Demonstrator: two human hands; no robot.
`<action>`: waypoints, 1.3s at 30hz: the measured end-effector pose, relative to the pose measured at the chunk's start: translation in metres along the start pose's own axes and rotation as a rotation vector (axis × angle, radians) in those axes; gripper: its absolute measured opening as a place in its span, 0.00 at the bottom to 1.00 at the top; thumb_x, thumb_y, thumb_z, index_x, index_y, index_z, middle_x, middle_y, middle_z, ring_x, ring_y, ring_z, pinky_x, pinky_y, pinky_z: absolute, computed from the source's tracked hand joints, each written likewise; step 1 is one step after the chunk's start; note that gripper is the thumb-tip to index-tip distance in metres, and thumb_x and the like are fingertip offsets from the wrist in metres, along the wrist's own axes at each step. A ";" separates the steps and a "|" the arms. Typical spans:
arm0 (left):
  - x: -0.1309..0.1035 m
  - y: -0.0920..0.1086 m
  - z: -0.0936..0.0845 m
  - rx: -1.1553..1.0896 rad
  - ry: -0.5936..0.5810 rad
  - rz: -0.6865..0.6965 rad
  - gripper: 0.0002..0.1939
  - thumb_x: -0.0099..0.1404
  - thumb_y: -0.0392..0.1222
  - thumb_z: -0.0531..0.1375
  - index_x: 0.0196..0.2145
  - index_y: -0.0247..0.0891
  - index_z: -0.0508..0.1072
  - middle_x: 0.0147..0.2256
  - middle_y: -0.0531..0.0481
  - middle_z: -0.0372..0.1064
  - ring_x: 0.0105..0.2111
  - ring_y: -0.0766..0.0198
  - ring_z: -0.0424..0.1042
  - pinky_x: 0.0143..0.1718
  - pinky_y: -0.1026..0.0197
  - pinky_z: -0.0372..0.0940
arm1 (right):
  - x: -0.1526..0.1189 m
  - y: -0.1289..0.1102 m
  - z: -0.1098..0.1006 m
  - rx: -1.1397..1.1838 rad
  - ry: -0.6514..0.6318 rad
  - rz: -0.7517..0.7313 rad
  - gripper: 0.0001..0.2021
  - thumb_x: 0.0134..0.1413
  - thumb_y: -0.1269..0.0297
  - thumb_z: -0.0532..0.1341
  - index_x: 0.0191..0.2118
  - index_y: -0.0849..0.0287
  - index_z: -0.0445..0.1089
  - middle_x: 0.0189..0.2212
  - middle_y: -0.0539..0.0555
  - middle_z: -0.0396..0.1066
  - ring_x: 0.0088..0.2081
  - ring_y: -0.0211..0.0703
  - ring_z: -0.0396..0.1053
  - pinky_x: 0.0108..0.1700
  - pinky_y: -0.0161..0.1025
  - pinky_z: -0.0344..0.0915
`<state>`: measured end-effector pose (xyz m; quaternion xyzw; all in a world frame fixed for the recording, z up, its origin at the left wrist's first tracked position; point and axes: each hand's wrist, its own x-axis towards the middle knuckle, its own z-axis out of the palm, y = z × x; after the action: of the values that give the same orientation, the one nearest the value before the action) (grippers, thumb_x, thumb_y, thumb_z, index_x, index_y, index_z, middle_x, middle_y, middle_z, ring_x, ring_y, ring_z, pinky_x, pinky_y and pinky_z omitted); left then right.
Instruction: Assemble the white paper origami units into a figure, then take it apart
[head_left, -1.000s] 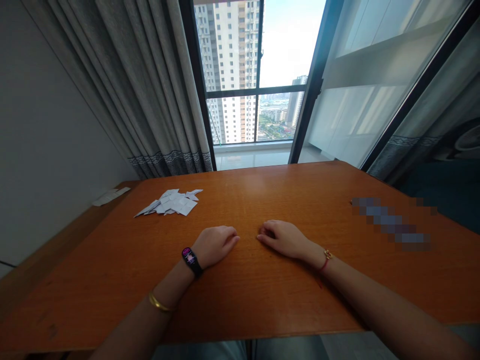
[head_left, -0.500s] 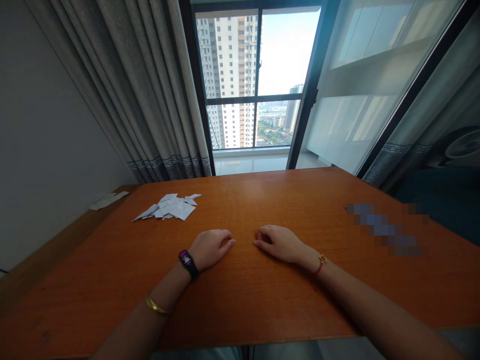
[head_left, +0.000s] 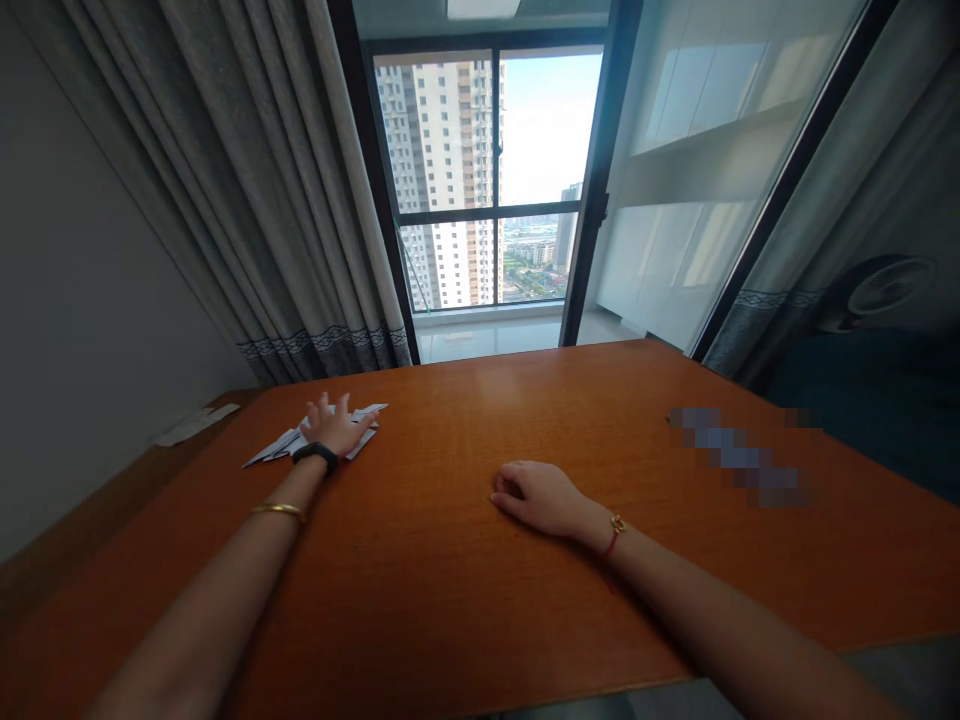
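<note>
- Head view, with a clock face laid over the tabletop and twelve toward the window: the left hand is at ten o'clock, over the pile of white papers. Its grip is open, with the fingers spread and pointing away from the person; whether the palm presses on the sheets cannot be told.
- Head view: the pile of white papers lies at ten o'clock on the orange-brown table, partly hidden by the left hand. Pieces overlap, and pointed ends stick out on both sides of the hand.
- Head view: the right hand rests on the table just to the three o'clock side of the middle, well apart from the papers. Its grip is loosely closed, fingers curled in toward the thumb; the inside of the curl is too dark to read.
- Head view: a dark wristband and a gold bangle are on the left arm; a red cord bracelet with a gold-coloured charm circles the right wrist.
- Head view: a pixelated patch covers something toward three o'clock on the table.
- Head view: pale sheets lie between nine and ten o'clock, beyond the table's edge. A grey curtain hangs at eleven, the window stands at twelve, and a round fan shows dimly at two.
</note>
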<state>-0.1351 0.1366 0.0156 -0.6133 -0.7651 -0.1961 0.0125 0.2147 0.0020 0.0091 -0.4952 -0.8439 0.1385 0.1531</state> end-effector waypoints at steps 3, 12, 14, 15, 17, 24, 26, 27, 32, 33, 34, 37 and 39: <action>0.027 -0.025 0.009 0.000 0.005 -0.149 0.48 0.52 0.73 0.50 0.61 0.37 0.55 0.64 0.32 0.37 0.60 0.19 0.32 0.46 0.22 0.46 | 0.000 0.001 0.000 -0.002 0.005 0.002 0.08 0.56 0.58 0.57 0.34 0.56 0.69 0.31 0.50 0.72 0.32 0.39 0.67 0.32 0.34 0.52; 0.043 -0.058 0.041 0.007 -0.149 -0.179 0.46 0.49 0.73 0.53 0.59 0.45 0.59 0.62 0.39 0.50 0.59 0.21 0.43 0.46 0.28 0.53 | -0.001 0.001 0.002 -0.039 0.015 -0.005 0.08 0.57 0.58 0.56 0.32 0.56 0.67 0.30 0.49 0.71 0.32 0.39 0.66 0.32 0.35 0.51; 0.039 -0.055 0.039 0.052 -0.165 -0.167 0.45 0.50 0.73 0.52 0.59 0.46 0.60 0.62 0.40 0.50 0.59 0.22 0.43 0.47 0.28 0.51 | 0.000 0.001 0.003 -0.046 0.016 -0.007 0.08 0.57 0.58 0.56 0.32 0.56 0.67 0.30 0.49 0.71 0.31 0.39 0.66 0.31 0.35 0.51; 0.036 -0.052 0.037 0.064 -0.178 -0.160 0.45 0.50 0.74 0.50 0.59 0.47 0.60 0.63 0.40 0.49 0.60 0.23 0.43 0.48 0.28 0.51 | 0.000 0.001 0.004 -0.048 0.018 -0.008 0.08 0.57 0.58 0.57 0.31 0.56 0.67 0.30 0.49 0.71 0.31 0.39 0.66 0.31 0.35 0.51; 0.028 -0.043 0.035 0.082 -0.201 -0.135 0.45 0.51 0.75 0.48 0.60 0.47 0.59 0.63 0.40 0.47 0.60 0.25 0.43 0.49 0.30 0.51 | 0.001 0.002 0.004 -0.044 0.023 -0.007 0.08 0.57 0.58 0.57 0.32 0.56 0.67 0.30 0.49 0.71 0.31 0.39 0.66 0.31 0.35 0.51; -0.032 0.029 0.044 0.069 -0.228 0.098 0.40 0.54 0.74 0.46 0.60 0.55 0.58 0.64 0.46 0.46 0.62 0.34 0.42 0.56 0.30 0.38 | 0.002 0.000 0.006 0.030 0.135 0.045 0.11 0.59 0.58 0.54 0.36 0.58 0.69 0.35 0.54 0.71 0.36 0.42 0.67 0.37 0.36 0.59; -0.056 0.059 0.049 0.008 -0.218 0.161 0.39 0.54 0.73 0.48 0.60 0.55 0.59 0.64 0.46 0.48 0.62 0.34 0.41 0.57 0.30 0.35 | 0.001 -0.004 0.008 0.033 0.232 0.013 0.13 0.58 0.57 0.55 0.42 0.58 0.69 0.42 0.56 0.70 0.43 0.45 0.66 0.44 0.39 0.60; -0.067 0.074 0.052 -0.036 -0.208 0.184 0.38 0.55 0.72 0.49 0.59 0.54 0.60 0.64 0.46 0.48 0.62 0.34 0.40 0.57 0.30 0.32 | 0.001 -0.007 0.010 0.027 0.267 -0.015 0.17 0.57 0.54 0.57 0.47 0.59 0.67 0.46 0.58 0.68 0.46 0.48 0.65 0.49 0.41 0.59; -0.108 0.141 0.055 -0.435 -0.254 0.185 0.30 0.65 0.61 0.44 0.60 0.47 0.59 0.64 0.43 0.48 0.64 0.42 0.38 0.59 0.33 0.26 | 0.001 -0.010 0.023 -0.008 0.242 -0.071 0.51 0.40 0.40 0.64 0.65 0.65 0.47 0.61 0.67 0.53 0.59 0.61 0.53 0.58 0.52 0.53; -0.112 0.149 0.052 -0.474 -0.273 0.196 0.29 0.67 0.58 0.41 0.61 0.47 0.57 0.63 0.44 0.49 0.64 0.46 0.41 0.60 0.36 0.30 | 0.001 -0.008 0.024 -0.017 0.221 -0.062 0.50 0.41 0.41 0.64 0.65 0.66 0.46 0.61 0.68 0.53 0.59 0.61 0.53 0.58 0.53 0.53; -0.115 0.153 0.048 -0.512 -0.283 0.215 0.29 0.69 0.57 0.38 0.62 0.46 0.55 0.64 0.44 0.48 0.64 0.51 0.43 0.62 0.40 0.35 | 0.001 -0.005 0.025 -0.026 0.200 -0.059 0.47 0.44 0.43 0.63 0.64 0.65 0.47 0.60 0.68 0.54 0.59 0.61 0.53 0.58 0.53 0.53; -0.116 0.147 0.029 -0.694 -0.225 0.330 0.29 0.70 0.54 0.34 0.63 0.43 0.53 0.65 0.46 0.44 0.65 0.61 0.42 0.63 0.53 0.42 | 0.002 0.004 0.024 -0.023 0.159 -0.091 0.32 0.52 0.53 0.61 0.60 0.61 0.57 0.58 0.64 0.59 0.58 0.56 0.57 0.58 0.51 0.54; -0.114 0.128 0.017 -0.737 -0.204 0.418 0.28 0.69 0.56 0.41 0.60 0.39 0.58 0.63 0.43 0.50 0.63 0.60 0.47 0.63 0.54 0.43 | 0.004 0.009 0.023 0.025 0.173 -0.114 0.26 0.54 0.57 0.61 0.58 0.60 0.61 0.56 0.63 0.61 0.57 0.53 0.59 0.57 0.48 0.56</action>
<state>0.0181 0.0574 0.0068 -0.7346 -0.5007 -0.3879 -0.2436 0.2109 0.0079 -0.0150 -0.4544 -0.8526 0.0966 0.2392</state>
